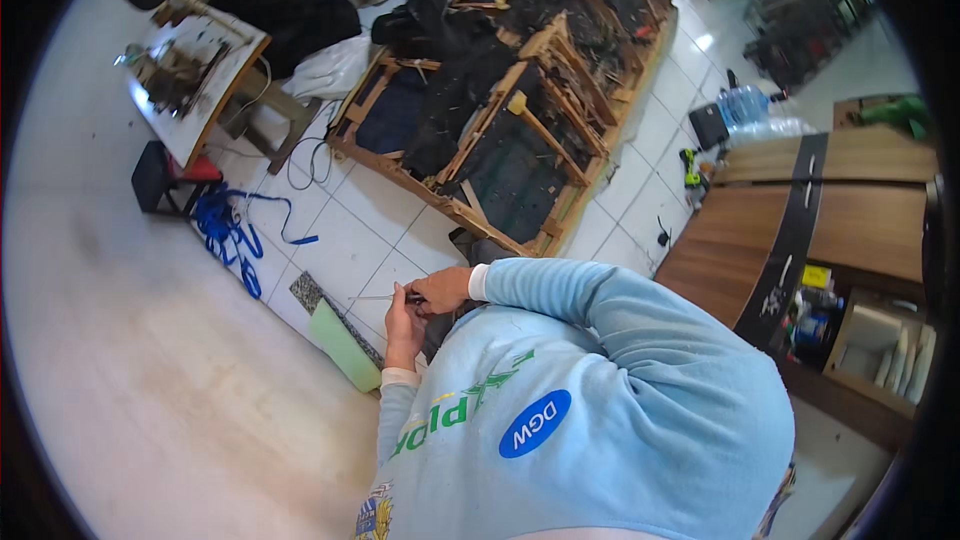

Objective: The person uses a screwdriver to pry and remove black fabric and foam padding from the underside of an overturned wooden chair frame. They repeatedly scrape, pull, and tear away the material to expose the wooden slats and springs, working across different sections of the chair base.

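Pinching a thin needle-like tool [378,297], long axis level, tip pointing left: right hand [442,290] fingers closed, left hand [402,328] fingers curled alongside.

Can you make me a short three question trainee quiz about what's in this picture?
1. True or false: the left hand and right hand are close together.
2. What colour is the cord on the tiled floor? A red, B blue, C yellow.
3. What large thing lies beyond the hands?

Key: 1 true. 2 B. 3 A stripped wooden sofa frame with dark padding.
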A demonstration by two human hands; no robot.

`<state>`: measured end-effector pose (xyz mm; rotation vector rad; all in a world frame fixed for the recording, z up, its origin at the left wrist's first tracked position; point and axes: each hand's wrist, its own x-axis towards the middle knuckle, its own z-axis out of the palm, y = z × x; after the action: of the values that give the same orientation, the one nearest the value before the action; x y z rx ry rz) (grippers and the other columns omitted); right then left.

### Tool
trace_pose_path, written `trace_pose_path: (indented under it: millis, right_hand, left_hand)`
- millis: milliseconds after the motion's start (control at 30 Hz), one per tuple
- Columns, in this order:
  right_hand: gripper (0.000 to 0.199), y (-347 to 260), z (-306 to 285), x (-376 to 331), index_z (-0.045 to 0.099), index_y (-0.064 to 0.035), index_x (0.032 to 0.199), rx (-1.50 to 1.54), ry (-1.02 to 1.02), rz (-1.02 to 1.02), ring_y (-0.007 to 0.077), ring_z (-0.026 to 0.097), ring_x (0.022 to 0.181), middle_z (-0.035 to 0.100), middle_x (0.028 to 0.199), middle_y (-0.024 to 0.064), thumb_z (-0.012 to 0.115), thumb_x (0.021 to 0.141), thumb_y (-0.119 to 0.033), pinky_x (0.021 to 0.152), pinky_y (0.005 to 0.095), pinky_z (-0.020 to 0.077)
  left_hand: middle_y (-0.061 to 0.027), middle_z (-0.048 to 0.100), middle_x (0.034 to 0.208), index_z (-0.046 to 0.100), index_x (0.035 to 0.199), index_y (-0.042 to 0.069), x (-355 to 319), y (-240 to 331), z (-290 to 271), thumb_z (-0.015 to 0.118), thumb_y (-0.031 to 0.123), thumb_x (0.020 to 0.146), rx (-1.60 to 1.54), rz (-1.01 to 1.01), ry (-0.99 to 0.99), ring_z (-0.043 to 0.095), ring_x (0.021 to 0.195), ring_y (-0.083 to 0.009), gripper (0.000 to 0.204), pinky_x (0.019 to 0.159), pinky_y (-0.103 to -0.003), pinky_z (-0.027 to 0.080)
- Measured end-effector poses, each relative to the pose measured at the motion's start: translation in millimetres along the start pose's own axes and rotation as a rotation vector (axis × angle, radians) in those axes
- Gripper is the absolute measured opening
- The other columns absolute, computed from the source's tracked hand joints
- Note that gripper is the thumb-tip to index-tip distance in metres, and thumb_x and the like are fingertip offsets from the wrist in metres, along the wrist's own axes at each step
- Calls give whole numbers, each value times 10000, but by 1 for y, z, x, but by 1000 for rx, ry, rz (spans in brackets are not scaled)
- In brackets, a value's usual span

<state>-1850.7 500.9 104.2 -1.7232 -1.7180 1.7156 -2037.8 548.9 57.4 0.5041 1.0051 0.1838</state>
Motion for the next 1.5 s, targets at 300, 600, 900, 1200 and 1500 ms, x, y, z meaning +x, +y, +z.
trace_pose_path:
  millis: [300, 600, 900, 1200, 1500]
  right_hand:
    - [479, 84, 31, -10, 631, -70, 1301, 210, 459, 396, 421, 669, 1181, 706, 1252, 228, 659, 951, -395, 1001, 513, 522]
    - [348, 175, 113, -127, 700, -44, 1173, 466, 966, 952, 432, 689, 1099, 734, 1121, 252, 646, 958, -313, 981, 484, 532]
    - [384, 164, 184, -185, 724, -31, 1157, 526, 813, 1119, 414, 659, 1199, 710, 1230, 258, 658, 954, -350, 1055, 472, 502]
    - [379, 151, 51, -103, 713, -12, 1156, 279, 768, 963, 419, 679, 1145, 731, 1160, 255, 632, 943, -315, 1017, 478, 520]
    - [278, 122, -83, 29, 691, -67, 1139, -7, 909, 603, 444, 692, 1072, 738, 1080, 250, 604, 964, -264, 953, 504, 538]
  left_hand:
    - [-18, 752, 1136, 546, 1109, 201, 67, 61, -109, 500, 535, 1075, 352, -219, 362, 669, 950, -192, 340, 819, -413, 477]
    - [-54, 759, 894, 598, 1092, 132, 136, 107, -248, 521, 493, 1055, 807, -273, 485, 627, 644, -156, 371, 490, -341, 414]
    - [-83, 597, 704, 620, 1016, -41, 217, 136, -176, 517, 414, 1084, 908, 9, 231, 597, 585, -177, 471, 567, -340, 526]
    - [-107, 608, 775, 633, 1095, -51, 172, 241, -269, 586, 431, 1045, 1098, 307, 255, 616, 614, -173, 487, 486, -338, 499]
    - [-76, 523, 610, 540, 959, 113, 69, 145, -477, 511, 480, 1047, 506, -54, 894, 514, 440, -219, 379, 383, -411, 397]
